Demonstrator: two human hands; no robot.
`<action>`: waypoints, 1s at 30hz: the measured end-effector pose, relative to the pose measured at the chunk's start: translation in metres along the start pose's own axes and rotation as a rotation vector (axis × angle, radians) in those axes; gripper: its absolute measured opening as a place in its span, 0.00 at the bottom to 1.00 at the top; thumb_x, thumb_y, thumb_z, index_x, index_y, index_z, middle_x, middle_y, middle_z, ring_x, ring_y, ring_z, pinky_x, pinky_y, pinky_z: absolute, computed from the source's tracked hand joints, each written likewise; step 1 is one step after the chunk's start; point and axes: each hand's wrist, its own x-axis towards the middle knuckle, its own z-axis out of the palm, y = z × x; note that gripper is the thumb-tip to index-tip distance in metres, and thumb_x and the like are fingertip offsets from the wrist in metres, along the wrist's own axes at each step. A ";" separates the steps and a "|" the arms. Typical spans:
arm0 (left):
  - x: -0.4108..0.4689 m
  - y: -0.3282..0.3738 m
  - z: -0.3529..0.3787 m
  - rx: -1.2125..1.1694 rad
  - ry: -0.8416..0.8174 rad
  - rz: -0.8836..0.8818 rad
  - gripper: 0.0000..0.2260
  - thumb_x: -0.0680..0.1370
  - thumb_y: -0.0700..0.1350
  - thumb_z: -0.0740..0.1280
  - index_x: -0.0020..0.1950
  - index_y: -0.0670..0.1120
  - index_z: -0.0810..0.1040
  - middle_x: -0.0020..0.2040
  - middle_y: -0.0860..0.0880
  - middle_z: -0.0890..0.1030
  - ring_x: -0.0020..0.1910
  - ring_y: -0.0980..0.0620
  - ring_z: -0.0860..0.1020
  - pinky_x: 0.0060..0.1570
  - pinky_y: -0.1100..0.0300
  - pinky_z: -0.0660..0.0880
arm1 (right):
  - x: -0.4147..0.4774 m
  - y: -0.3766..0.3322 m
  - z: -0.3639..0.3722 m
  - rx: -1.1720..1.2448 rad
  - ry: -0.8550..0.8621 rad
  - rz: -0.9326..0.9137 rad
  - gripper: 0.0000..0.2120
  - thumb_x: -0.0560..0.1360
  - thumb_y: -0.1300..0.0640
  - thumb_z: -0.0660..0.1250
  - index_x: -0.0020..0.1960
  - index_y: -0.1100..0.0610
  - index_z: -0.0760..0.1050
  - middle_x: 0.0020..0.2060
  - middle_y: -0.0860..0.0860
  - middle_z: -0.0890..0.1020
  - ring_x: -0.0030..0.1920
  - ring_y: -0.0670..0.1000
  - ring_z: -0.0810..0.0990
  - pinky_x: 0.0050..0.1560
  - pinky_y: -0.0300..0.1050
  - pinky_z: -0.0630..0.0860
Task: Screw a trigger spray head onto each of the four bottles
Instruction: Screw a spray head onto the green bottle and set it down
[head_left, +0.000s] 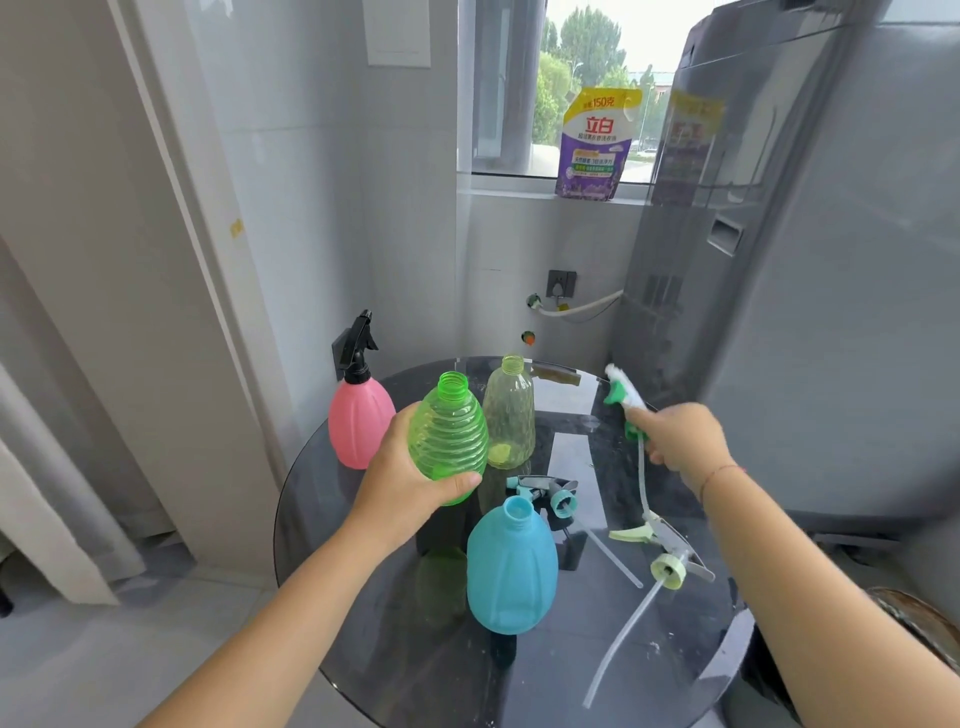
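Note:
My left hand (410, 478) grips a ribbed green bottle (449, 426), held up with its neck uncapped. My right hand (680, 436) holds a green-and-white trigger spray head (623, 392), its dip tube (643, 483) hanging down. A pink bottle (358, 421) at the table's far left carries a black spray head (359, 343). A clear yellowish bottle (510, 415) and a blue bottle (511, 566) stand uncapped. Two loose spray heads lie on the table: a teal-collared one (550, 493) and a pale green one (665, 556).
The round dark glass table (545, 675) stands between a white wall at the left and a grey appliance (805, 312) at the right. A detergent pouch (595, 145) sits on the window sill behind. Grey floor tiles lie to the left below.

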 end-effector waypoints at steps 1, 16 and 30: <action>0.004 0.005 0.000 0.002 -0.009 0.013 0.34 0.64 0.47 0.81 0.62 0.64 0.65 0.57 0.63 0.76 0.54 0.74 0.73 0.45 0.77 0.68 | -0.004 -0.013 -0.010 0.176 0.007 -0.067 0.21 0.74 0.47 0.66 0.32 0.63 0.79 0.24 0.55 0.78 0.27 0.54 0.74 0.33 0.44 0.75; 0.025 0.036 0.010 0.198 -0.210 0.119 0.39 0.63 0.53 0.79 0.70 0.55 0.64 0.63 0.54 0.74 0.59 0.54 0.75 0.59 0.54 0.74 | -0.085 -0.152 -0.079 0.944 -0.002 -0.651 0.11 0.77 0.55 0.67 0.53 0.63 0.79 0.45 0.64 0.82 0.38 0.54 0.80 0.42 0.48 0.84; 0.031 0.051 -0.002 -0.149 -0.310 0.016 0.39 0.61 0.51 0.81 0.69 0.56 0.68 0.60 0.57 0.80 0.60 0.57 0.78 0.64 0.51 0.73 | -0.077 -0.129 -0.020 0.821 -0.126 -0.641 0.12 0.75 0.57 0.69 0.53 0.66 0.79 0.41 0.59 0.84 0.41 0.51 0.82 0.47 0.47 0.82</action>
